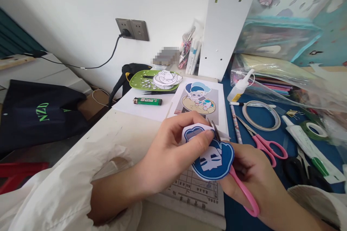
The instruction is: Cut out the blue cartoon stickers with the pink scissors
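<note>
Between thumb and fingers, my left hand (173,155) pinches a blue paper cutout (211,162) with a cartoon face and a pale outline. White paper margin still borders its upper left part. My right hand (252,177) grips pink-handled scissors (245,193), partly hidden behind the cutout. Their blades (215,130) point up and away, at the paper's upper edge beside my left thumb. Below the hands lies a printed sheet (189,191) with a table of characters. Beyond them rests a colour print (200,103) of a cartoon figure in an eggshell.
On the right blue mat lie a second pink pair of scissors (267,144), a tape roll (261,115), a glue bottle (241,86), black-handled scissors (305,169) and a white tube (311,148). A green lighter (148,101) and green tray (141,80) sit farther back left.
</note>
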Motion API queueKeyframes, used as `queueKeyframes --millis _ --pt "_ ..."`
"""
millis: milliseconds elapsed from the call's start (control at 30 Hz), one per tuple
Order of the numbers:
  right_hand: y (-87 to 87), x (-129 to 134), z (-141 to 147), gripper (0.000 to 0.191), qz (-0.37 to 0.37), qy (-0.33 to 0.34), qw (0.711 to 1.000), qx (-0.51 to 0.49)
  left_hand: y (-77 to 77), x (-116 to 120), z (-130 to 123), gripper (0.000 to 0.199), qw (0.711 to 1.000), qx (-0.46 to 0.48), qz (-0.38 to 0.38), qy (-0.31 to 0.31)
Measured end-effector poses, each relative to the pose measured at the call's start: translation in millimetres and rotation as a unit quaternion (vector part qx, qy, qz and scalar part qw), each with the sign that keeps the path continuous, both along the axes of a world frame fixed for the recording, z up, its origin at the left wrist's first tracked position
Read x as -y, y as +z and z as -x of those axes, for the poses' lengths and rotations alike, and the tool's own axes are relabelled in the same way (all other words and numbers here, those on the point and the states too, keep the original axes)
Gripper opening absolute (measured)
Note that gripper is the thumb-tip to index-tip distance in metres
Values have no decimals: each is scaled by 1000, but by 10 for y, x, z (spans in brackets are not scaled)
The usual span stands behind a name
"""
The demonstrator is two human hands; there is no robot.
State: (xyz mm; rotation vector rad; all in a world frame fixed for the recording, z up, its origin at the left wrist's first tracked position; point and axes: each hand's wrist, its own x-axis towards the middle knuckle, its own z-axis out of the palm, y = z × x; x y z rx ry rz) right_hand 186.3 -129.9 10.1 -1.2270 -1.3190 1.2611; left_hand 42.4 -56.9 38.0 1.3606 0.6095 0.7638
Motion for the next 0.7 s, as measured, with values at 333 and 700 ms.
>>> queueKeyframes --millis 333,700 --pt "24 -6 1 15 26 20 999 2 -8 1 8 18 1000 0 9 -4" --pt "0 -29 -17 16 32 43 999 -12 -7 -18 33 17 1000 -10 16 -12"
